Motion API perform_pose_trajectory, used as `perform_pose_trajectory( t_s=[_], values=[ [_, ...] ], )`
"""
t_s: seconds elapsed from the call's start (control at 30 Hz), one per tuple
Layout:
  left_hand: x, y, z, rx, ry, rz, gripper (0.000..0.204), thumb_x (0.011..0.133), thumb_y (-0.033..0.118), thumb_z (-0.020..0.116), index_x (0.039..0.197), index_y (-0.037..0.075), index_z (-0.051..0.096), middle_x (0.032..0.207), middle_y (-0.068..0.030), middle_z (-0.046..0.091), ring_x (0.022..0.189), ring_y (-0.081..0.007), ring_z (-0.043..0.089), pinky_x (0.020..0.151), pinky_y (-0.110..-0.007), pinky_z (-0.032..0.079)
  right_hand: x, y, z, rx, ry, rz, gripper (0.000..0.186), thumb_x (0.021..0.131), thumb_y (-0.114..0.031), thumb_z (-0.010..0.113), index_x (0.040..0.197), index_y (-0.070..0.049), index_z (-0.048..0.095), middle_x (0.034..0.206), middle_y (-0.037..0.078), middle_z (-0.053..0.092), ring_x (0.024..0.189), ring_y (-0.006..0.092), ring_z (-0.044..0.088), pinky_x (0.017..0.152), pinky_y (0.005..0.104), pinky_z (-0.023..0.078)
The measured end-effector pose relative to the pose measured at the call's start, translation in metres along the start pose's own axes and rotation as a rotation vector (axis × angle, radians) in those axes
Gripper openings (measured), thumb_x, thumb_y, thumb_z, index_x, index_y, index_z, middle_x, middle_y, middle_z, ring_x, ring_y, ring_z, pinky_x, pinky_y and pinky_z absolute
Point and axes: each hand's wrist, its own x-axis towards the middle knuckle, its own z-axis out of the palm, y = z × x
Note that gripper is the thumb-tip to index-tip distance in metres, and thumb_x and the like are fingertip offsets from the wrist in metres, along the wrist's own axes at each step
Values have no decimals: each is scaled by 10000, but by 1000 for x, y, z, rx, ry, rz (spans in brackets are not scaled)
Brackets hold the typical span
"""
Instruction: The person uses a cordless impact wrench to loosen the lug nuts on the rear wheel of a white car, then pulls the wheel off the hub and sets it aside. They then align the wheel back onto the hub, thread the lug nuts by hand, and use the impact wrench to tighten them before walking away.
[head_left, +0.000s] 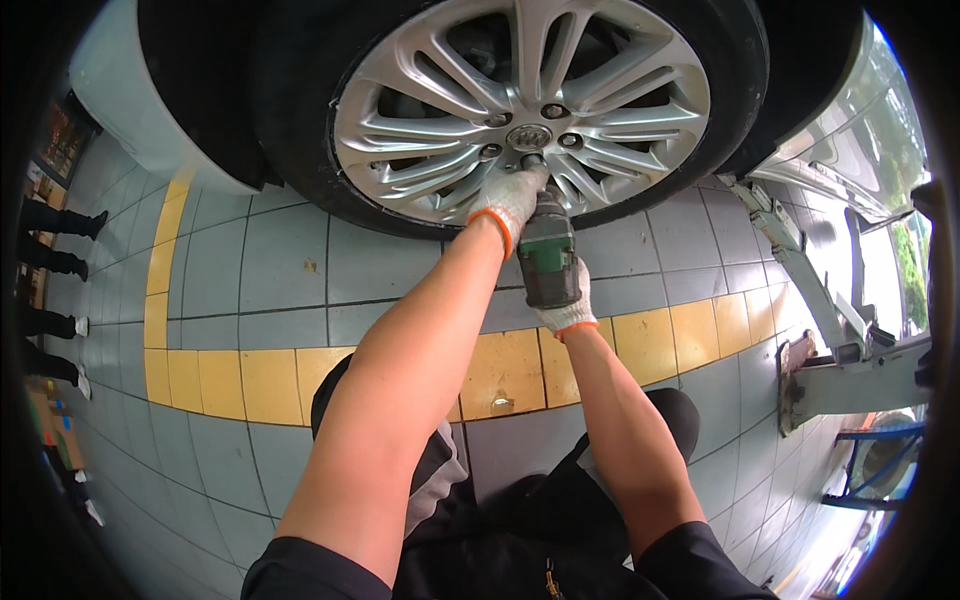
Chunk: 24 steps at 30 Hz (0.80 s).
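Note:
A silver multi-spoke car wheel [430, 60] with a black tire [300, 130] fills the top of the view. Several lug nuts ring its round center cap [528, 138]. A dark green and black impact wrench [549, 250] points up at the wheel, its socket [533, 162] at the lowest lug position. My right hand [572, 298], in a white glove with an orange cuff, is wrapped round the wrench's handle, mostly hidden under its body. My left hand [508, 198], gloved alike, is closed round the wrench's front end near the socket.
A grey lift arm and post base [840, 385] stand at the right. Behind them is a blue rack [875, 465] with a tire. Dark-trousered legs of other people [60, 260] show at the far left. Yellow tiles [270, 385] mark a line across the grey floor [290, 250].

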Motion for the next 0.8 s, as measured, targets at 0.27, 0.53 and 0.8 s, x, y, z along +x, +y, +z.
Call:
perform_pose_trajectory(
  t_s=[0.27,0.53,0.8],
  values=[
    [-7,8,1,195,-146,-92,370,997,352,658,1012,-12,725,921,-126,749,715,-240,736,645,-389,600,1,-24,9,-325,-29,-41,248,971,-143,706,1212,-86,701,1119,60,743,971,216,705,831,380,601],
    [-17,17,0,51,-250,-90,330,1093,361,639,1069,33,651,912,-170,799,661,-209,741,627,-362,634,10,-41,3,518,69,339,262,1095,-65,547,1316,-115,678,1123,7,731,945,157,702,803,353,613],
    [-52,4,4,141,-215,-181,311,1099,323,611,1061,16,645,903,-185,790,684,-246,748,663,-382,646,-29,-68,2,846,93,493,337,1182,-187,419,1431,-99,628,1230,41,733,1047,191,720,925,369,623]
  ],
)
